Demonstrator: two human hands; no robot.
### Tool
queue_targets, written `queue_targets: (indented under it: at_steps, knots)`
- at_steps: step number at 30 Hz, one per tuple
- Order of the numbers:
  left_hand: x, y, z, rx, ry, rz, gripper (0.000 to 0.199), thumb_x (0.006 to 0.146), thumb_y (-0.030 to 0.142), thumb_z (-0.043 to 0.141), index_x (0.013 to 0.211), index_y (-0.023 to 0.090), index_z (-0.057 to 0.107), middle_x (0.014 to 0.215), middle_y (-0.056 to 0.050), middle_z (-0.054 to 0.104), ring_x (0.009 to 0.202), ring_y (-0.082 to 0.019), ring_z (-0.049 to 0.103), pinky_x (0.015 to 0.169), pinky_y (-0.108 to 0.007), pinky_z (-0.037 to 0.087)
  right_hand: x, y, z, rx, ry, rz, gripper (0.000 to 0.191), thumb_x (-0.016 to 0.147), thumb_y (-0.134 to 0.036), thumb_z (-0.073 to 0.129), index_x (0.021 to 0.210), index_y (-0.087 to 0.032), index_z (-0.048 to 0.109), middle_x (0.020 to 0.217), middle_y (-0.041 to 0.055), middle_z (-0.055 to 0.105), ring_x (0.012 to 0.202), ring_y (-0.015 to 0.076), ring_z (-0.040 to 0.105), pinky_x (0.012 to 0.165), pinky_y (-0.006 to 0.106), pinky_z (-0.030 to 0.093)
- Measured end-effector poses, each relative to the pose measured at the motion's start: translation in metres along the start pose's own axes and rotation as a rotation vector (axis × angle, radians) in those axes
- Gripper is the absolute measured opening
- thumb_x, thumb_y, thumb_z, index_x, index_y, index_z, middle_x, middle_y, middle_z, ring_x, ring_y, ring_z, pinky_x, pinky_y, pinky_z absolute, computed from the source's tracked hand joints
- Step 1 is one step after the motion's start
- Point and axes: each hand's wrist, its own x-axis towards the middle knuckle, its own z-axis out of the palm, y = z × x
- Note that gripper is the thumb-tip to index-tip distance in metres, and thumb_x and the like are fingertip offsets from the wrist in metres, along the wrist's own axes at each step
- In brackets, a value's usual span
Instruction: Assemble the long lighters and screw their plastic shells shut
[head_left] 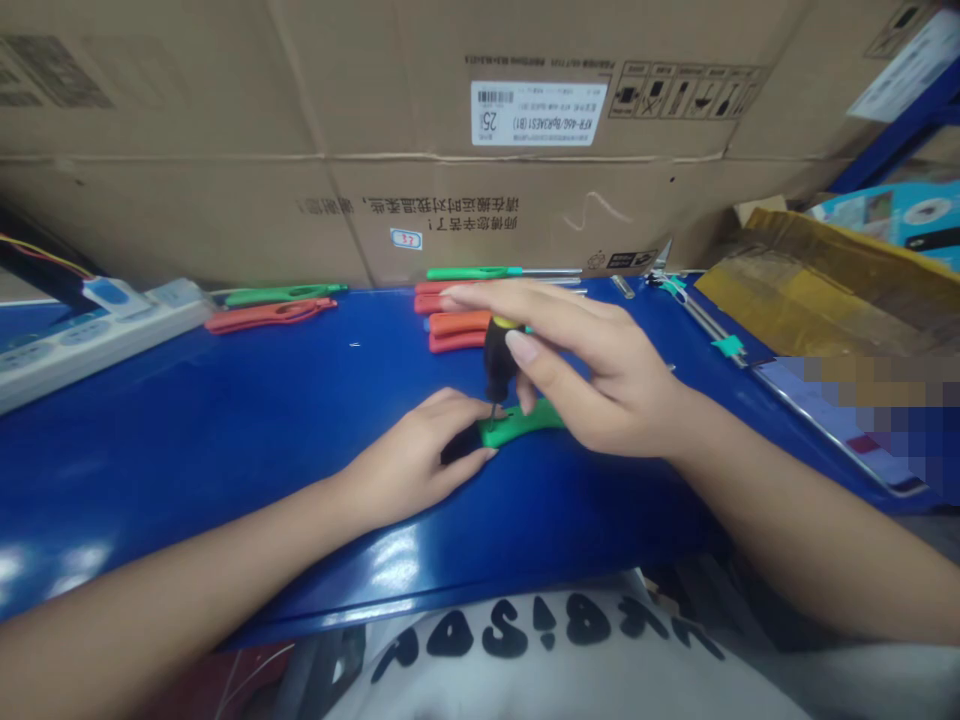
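Left hand (420, 445): your thumb and forefinger pinch the left end of the green handle; how firmly, you cannot tell from here.
Right hand (592, 370): your thumb and fingers hold the black screwdriver (498, 360), forefinger reaching out past its top.
Green handle (529, 422): it lies on the near side of the blue tabletop (262, 430), between your hands, its right part hidden by your right hand.
Feel: it looks like light, stiff, smooth plastic, likely to skid or twist under turning force; pin its sides, clear of the tip.
Screwdriver: nearly upright over the handle's left end; its thick grip should sit steady if you hold it there, square to the surface.
Far side: red and orange handles (459, 326) lie beyond your right hand, more (274, 312) beside the power strip (97, 338) at left.
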Motion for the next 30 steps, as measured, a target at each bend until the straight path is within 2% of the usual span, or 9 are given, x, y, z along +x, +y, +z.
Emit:
queue_targets:
  at_steps: [2, 5, 7, 11, 16, 21, 25, 27, 30]
  knots:
    - [-0.0003, -0.0003, 0.0002, 0.007, -0.006, -0.003, 0.029, 0.096, 0.026, 0.061, 0.125, 0.022, 0.062, 0.120, -0.009, 0.068, 0.114, -0.026, 0.062, 0.101, -0.043, 0.052, 0.0001, -0.0012, -0.0003, 0.042, -0.035, 0.001, 0.033, 0.107, -0.024, 0.041, 0.132, -0.018, 0.060, 0.122, 0.0052, 0.071, 0.103, 0.0129, 0.069, 0.091, 0.027, 0.056]
    - [-0.0006, -0.0006, 0.0006, 0.014, -0.009, -0.002, 0.031, 0.097, 0.027, 0.060, 0.126, 0.020, 0.060, 0.123, -0.010, 0.068, 0.115, -0.026, 0.062, 0.101, -0.044, 0.051, 0.0003, -0.0030, -0.0001, -0.063, 0.021, -0.035, 0.025, 0.102, -0.031, 0.055, 0.120, -0.018, 0.067, 0.110, 0.0045, 0.074, 0.099, 0.0146, 0.070, 0.090, 0.027, 0.056]
    - [-0.0004, -0.0001, 0.0005, 0.011, -0.012, -0.008, 0.031, 0.097, 0.026, 0.060, 0.127, 0.019, 0.060, 0.123, -0.010, 0.068, 0.114, -0.026, 0.063, 0.101, -0.043, 0.051, 0.0008, -0.0045, -0.0005, -0.081, 0.017, -0.040, 0.028, 0.103, -0.028, 0.051, 0.124, -0.018, 0.066, 0.114, 0.0060, 0.073, 0.107, 0.0165, 0.069, 0.094, 0.029, 0.055]
    - [0.0002, 0.0013, 0.0002, 0.007, -0.014, -0.007, 0.028, 0.096, 0.024, 0.060, 0.124, 0.021, 0.062, 0.122, -0.008, 0.068, 0.114, -0.025, 0.062, 0.101, -0.041, 0.051, 0.0019, -0.0059, -0.0013, 0.111, -0.108, -0.012, 0.037, 0.106, -0.019, 0.037, 0.139, -0.018, 0.054, 0.131, 0.0073, 0.066, 0.114, 0.0150, 0.065, 0.099, 0.033, 0.055]
    - [-0.0010, -0.0001, 0.0009, 0.045, 0.013, 0.005, 0.030, 0.096, 0.026, 0.061, 0.126, 0.021, 0.061, 0.107, -0.007, 0.070, 0.100, -0.025, 0.065, 0.090, -0.040, 0.055, 0.0007, -0.0039, 0.0014, -0.026, 0.032, -0.012, 0.030, 0.099, -0.040, 0.060, 0.121, -0.021, 0.067, 0.110, 0.0055, 0.074, 0.103, 0.0187, 0.069, 0.093, 0.035, 0.058]
    - [-0.0002, 0.0000, 0.0002, -0.004, -0.005, -0.008, 0.029, 0.097, 0.026, 0.061, 0.125, 0.021, 0.061, 0.120, -0.008, 0.068, 0.114, -0.025, 0.062, 0.101, -0.041, 0.051, 0.0010, -0.0020, 0.0039, 0.053, 0.020, 0.063, 0.034, 0.106, -0.030, 0.043, 0.133, -0.019, 0.060, 0.118, 0.0062, 0.073, 0.098, 0.0151, 0.071, 0.087, 0.031, 0.060]
    - [0.0002, -0.0009, 0.0009, -0.004, 0.002, 0.020, 0.032, 0.097, 0.024, 0.061, 0.129, 0.020, 0.060, 0.124, -0.008, 0.068, 0.115, -0.024, 0.062, 0.103, -0.041, 0.050, -0.0013, 0.0021, 0.0036, -0.097, 0.146, -0.036, 0.026, 0.096, -0.040, 0.064, 0.108, -0.018, 0.071, 0.096, 0.0035, 0.077, 0.084, 0.0155, 0.072, 0.080, 0.029, 0.060]
    - [0.0000, -0.0009, 0.0009, 0.001, 0.004, 0.016, 0.032, 0.097, 0.025, 0.061, 0.128, 0.019, 0.060, 0.121, -0.008, 0.068, 0.113, -0.023, 0.062, 0.102, -0.041, 0.050, -0.0016, 0.0014, 0.0022, -0.152, 0.137, -0.079, 0.025, 0.099, -0.038, 0.059, 0.107, -0.018, 0.071, 0.099, 0.0052, 0.077, 0.094, 0.0182, 0.072, 0.084, 0.031, 0.060]
    - [-0.0006, -0.0002, 0.0004, 0.003, -0.004, -0.003, 0.028, 0.097, 0.026, 0.061, 0.124, 0.019, 0.062, 0.118, -0.009, 0.068, 0.113, -0.024, 0.061, 0.101, -0.041, 0.051, 0.0003, -0.0028, -0.0004, -0.070, 0.015, -0.047, 0.031, 0.105, -0.026, 0.042, 0.126, -0.017, 0.064, 0.118, 0.0076, 0.073, 0.109, 0.0172, 0.069, 0.093, 0.031, 0.057]
